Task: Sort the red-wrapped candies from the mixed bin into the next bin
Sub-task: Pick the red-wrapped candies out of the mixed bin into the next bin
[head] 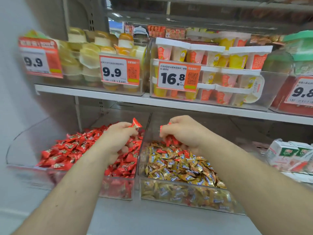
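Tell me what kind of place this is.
Most likely a shop's snack aisle. Price tags hang on the shelf, clear bins hold loose red candies and gold candies, and stacked dessert cups fill the bin above.

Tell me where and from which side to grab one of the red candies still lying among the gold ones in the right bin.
Judging from the picture: pinch a red candy by its flat crimped wrapper end, coming from above, since the clear bin walls block the sides and gold candies crowd it. The right hand already holds red ones there.
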Demonstrator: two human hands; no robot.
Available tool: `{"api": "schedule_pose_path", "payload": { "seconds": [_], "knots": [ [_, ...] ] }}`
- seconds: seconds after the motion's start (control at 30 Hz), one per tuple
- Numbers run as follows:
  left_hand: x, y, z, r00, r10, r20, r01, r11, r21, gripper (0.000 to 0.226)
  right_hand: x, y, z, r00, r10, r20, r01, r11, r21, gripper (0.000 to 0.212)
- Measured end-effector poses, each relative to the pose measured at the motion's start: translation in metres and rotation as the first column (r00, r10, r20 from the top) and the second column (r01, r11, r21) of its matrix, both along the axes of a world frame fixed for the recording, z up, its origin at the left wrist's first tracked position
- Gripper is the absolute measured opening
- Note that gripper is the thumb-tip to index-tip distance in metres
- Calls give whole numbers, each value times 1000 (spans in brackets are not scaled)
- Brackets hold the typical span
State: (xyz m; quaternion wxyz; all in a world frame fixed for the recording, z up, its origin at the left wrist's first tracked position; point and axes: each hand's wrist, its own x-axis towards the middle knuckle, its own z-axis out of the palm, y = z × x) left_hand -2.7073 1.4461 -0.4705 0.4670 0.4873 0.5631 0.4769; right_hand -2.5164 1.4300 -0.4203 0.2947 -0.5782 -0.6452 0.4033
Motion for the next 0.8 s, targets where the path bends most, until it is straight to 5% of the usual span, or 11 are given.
{"api": "schedule_pose_path", "payload": {
  "seconds": [0.13, 0.3, 0.4, 0.5, 0.7, 0.8],
  "knots": [
    [-40, 4, -21, 990, 141, 28, -138, 986, -99, 19, -63, 19, 2, 993, 59, 102, -59, 998, -3, 18],
    [-54, 5, -39, 987, 163, -18, -163, 987, -10, 25, -122, 41, -8, 985, 72, 159, -69, 997, -25, 13],
    [-59, 6, -50, 994, 90, -66, -89, 996, 19, 57, -133, 44, -14, 994, 97, 51, -88, 985, -151, 5],
    [-66, 5, -50, 989, 39, -146, -30, 997, 67, 73, -127, 45, -19, 994, 107, 38, -94, 962, -255, 39],
    [-43, -11, -32, 958, 81, -275, -12, 970, 244, 65, -82, 34, -14, 937, -77, -340, 41, 993, -112, 11],
    [-7, -18, -13, 955, 58, -291, 53, 931, 362, 54, -40, 21, -15, 928, -151, -340, 139, 989, -59, 10]
  ]
}}
